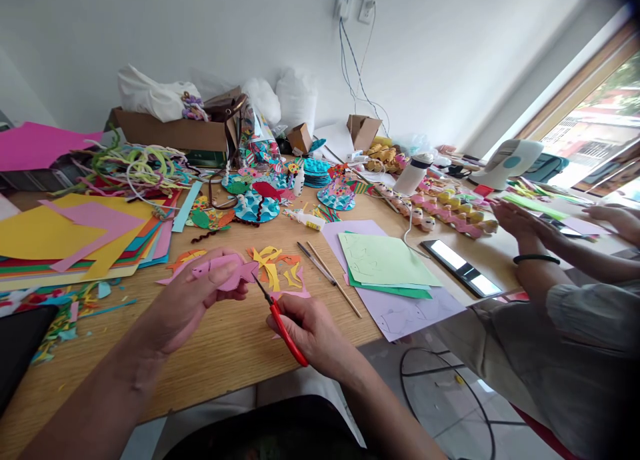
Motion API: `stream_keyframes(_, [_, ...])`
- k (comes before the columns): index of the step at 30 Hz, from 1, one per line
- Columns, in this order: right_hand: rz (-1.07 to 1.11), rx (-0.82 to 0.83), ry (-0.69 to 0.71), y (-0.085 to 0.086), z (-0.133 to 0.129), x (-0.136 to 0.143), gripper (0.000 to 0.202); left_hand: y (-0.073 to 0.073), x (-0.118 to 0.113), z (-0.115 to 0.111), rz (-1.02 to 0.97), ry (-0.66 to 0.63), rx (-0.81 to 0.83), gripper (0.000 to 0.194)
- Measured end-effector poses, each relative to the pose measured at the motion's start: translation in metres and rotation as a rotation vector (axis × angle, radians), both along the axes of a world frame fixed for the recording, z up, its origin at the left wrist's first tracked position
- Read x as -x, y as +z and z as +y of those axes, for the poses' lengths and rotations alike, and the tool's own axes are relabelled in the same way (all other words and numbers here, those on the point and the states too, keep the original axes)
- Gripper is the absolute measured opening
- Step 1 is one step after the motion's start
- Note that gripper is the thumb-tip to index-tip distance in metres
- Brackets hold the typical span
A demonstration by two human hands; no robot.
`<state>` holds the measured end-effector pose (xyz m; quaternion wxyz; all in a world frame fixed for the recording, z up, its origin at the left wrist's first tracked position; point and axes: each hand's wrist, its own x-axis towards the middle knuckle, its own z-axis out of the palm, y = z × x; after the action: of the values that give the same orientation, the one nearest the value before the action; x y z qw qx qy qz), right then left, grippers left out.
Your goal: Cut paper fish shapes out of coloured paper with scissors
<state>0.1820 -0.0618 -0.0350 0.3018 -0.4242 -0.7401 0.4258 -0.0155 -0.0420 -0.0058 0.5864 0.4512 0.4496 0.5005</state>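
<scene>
A pink paper fish [227,273] is pinched in my left hand [195,293], its tail pointing right. My right hand [313,333] grips red-handled scissors [287,333], whose dark blade tips meet the edge of the fish's tail. Behind the fish lie yellow and orange paper scraps [277,267]. To the right of them are a pen [317,263] and a thin wooden stick [334,279]. Green paper sheets [385,260] with pencil outlines rest on a purple sheet [410,313] that also bears drawn fish shapes.
Stacked coloured paper [80,233] and pipe cleaners [135,167] fill the left side. Decorated blue paper pieces [257,203], a glue bottle [305,219] and egg-carton shapes [450,207] stand farther back. A phone [460,268] lies near another person's hands [525,227] at right.
</scene>
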Motion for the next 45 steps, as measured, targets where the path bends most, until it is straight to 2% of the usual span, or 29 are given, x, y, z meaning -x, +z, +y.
stream_keyframes(3, [-0.040,-0.036,0.039,0.001,0.000,-0.004,0.037,0.007,0.015,0.005,0.085,0.064,-0.020,0.025])
stream_keyframes(8, [-0.089,-0.063,0.077,0.007,0.000,-0.009,0.033,0.027,0.026,0.016,0.497,-0.164,-0.167,0.023])
stream_keyframes(11, [-0.104,-0.080,0.092,0.010,0.000,-0.011,0.032,0.034,0.022,0.022,0.609,-0.255,-0.241,0.017])
stream_keyframes(13, [-0.112,-0.088,0.099,0.011,0.001,-0.012,0.032,0.035,0.020,0.025,0.636,-0.283,-0.235,0.012])
stream_keyframes(19, [-0.087,-0.082,0.094,0.008,0.001,-0.014,0.035,0.033,0.013,0.026,0.574,-0.411,-0.192,0.015])
stream_keyframes(21, [-0.059,-0.064,0.094,0.006,0.001,-0.013,0.037,0.030,0.012,0.024,0.524,-0.414,-0.147,0.017])
stream_keyframes(30, [0.121,0.138,0.071,-0.007,-0.001,-0.006,0.042,0.020,-0.003,0.011,0.417,-0.218,-0.196,0.019])
stream_keyframes(34, [0.201,0.218,0.055,-0.014,-0.003,-0.002,0.044,0.017,-0.010,0.007,0.349,-0.132,-0.141,0.022])
stream_keyframes(41, [0.352,0.450,0.045,-0.013,-0.006,0.002,0.045,0.008,-0.013,0.005,0.212,-0.109,-0.072,0.018])
stream_keyframes(45, [0.392,0.445,0.031,-0.013,-0.007,0.003,0.046,0.003,-0.016,0.004,0.138,-0.085,-0.058,0.015])
